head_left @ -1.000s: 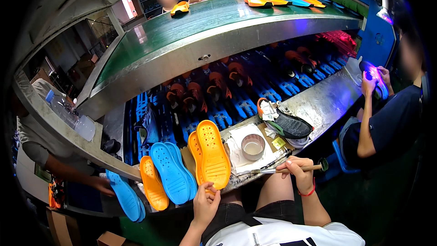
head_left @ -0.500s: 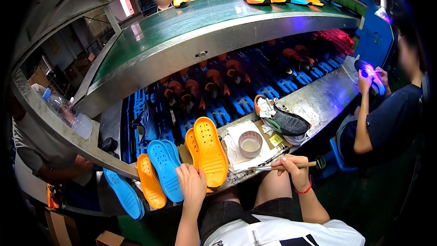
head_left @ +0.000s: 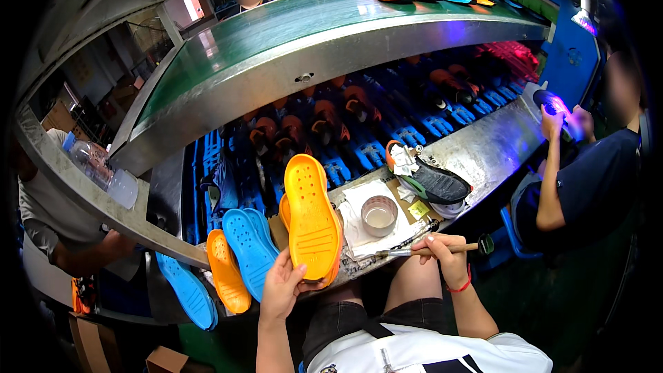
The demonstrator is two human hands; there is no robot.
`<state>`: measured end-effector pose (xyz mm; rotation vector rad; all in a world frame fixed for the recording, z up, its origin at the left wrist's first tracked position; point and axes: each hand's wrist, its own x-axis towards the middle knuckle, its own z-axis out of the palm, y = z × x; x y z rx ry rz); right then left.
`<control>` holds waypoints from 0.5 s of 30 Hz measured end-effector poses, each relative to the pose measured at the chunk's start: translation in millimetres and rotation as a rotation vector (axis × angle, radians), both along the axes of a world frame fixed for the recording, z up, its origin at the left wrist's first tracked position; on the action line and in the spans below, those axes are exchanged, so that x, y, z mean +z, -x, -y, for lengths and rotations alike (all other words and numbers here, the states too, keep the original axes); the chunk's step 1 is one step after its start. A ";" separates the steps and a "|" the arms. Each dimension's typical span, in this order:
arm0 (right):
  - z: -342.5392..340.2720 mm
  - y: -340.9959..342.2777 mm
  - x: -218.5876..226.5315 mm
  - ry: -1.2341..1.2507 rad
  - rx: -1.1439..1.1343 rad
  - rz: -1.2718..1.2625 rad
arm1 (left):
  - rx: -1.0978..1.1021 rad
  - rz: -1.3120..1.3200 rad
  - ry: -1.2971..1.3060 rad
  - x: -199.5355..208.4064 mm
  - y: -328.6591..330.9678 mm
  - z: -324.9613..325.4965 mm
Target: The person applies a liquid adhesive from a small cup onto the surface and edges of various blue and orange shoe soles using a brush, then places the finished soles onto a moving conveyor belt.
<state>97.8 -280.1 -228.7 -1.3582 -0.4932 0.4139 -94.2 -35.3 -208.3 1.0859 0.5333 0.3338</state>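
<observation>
My left hand (head_left: pixel 282 286) is closed on the heel end of an orange shoe sole (head_left: pixel 312 217), held tilted up in front of another orange sole that it mostly hides. Between the fingers of my right hand (head_left: pixel 445 255) is the wooden handle of a brush (head_left: pixel 464 250), its bristles pointing left by the front edge of the ledge. Just beyond the brush, a round cup (head_left: pixel 379 217) of pale liquid stands on white paper (head_left: pixel 351 233). Left of my left hand lean blue soles (head_left: pixel 243 245), one orange sole (head_left: pixel 228 273) and more blue soles (head_left: pixel 185 290).
A dark shoe (head_left: pixel 442 183) stuffed with paper sits right of the cup. Behind the ledge, several shoes ride on blue racks under a green conveyor belt (head_left: pixel 276 38). A plastic bottle (head_left: pixel 103 169) lies at left. At right a co-worker (head_left: pixel 580 173) holds a purple-lit shoe part.
My left hand has taken hold of the front orange sole and raised it slightly up and left. My right hand keeps the brush in nearly the same place.
</observation>
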 end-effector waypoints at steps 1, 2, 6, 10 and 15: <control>0.2 0.2 -1.5 -0.008 -0.005 -0.013 | -0.016 0.024 0.073 -2.0 6.6 0.7; 0.6 0.4 -1.5 -0.013 0.008 -0.021 | -0.032 0.049 0.146 -4.7 13.7 2.3; -2.0 -0.4 -1.3 -0.005 0.016 -0.057 | -0.047 0.116 0.290 -21.3 29.4 14.5; -14.3 -12.2 11.0 -0.065 -0.056 -0.083 | -0.064 0.132 0.269 -38.4 30.6 19.9; -37.9 -86.9 99.5 -0.267 -0.163 0.291 | -0.062 0.109 0.204 -27.8 23.4 25.2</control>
